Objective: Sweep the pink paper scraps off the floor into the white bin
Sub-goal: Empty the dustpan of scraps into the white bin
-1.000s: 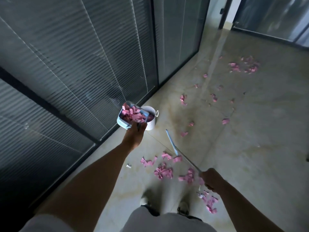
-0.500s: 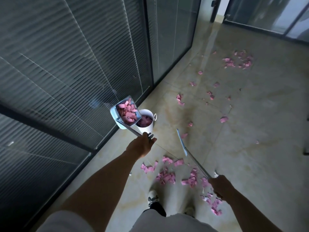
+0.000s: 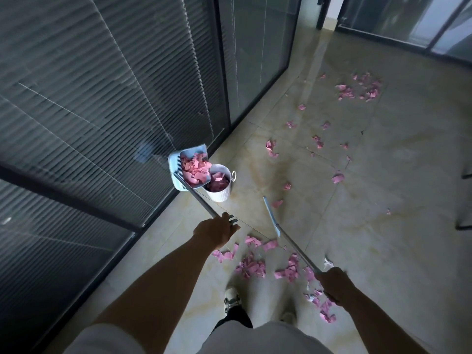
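My left hand (image 3: 217, 229) grips the long metal handle of a pale blue dustpan (image 3: 178, 160). The pan is tilted over the rim of the white bin (image 3: 220, 194), and pink scraps (image 3: 195, 168) lie in the pan and inside the bin. My right hand (image 3: 334, 283) grips the handle of a broom (image 3: 271, 215), whose thin blue head rests near the floor to the right of the bin. A cluster of pink paper scraps (image 3: 251, 265) lies on the tiles by my feet, and more scraps (image 3: 357, 89) are scattered farther off.
A glass wall with dark blinds (image 3: 115, 98) runs along the left, close behind the bin. Beige floor tiles (image 3: 383, 187) stretch ahead to a doorway (image 3: 329, 11). My shoe (image 3: 231, 298) stands just behind the near scraps. Dark chair legs (image 3: 466, 200) show at the right edge.
My left hand slid back along the handle, and the dustpan swung from above the bin to its left rim and tipped. The broom stayed in about the same place.
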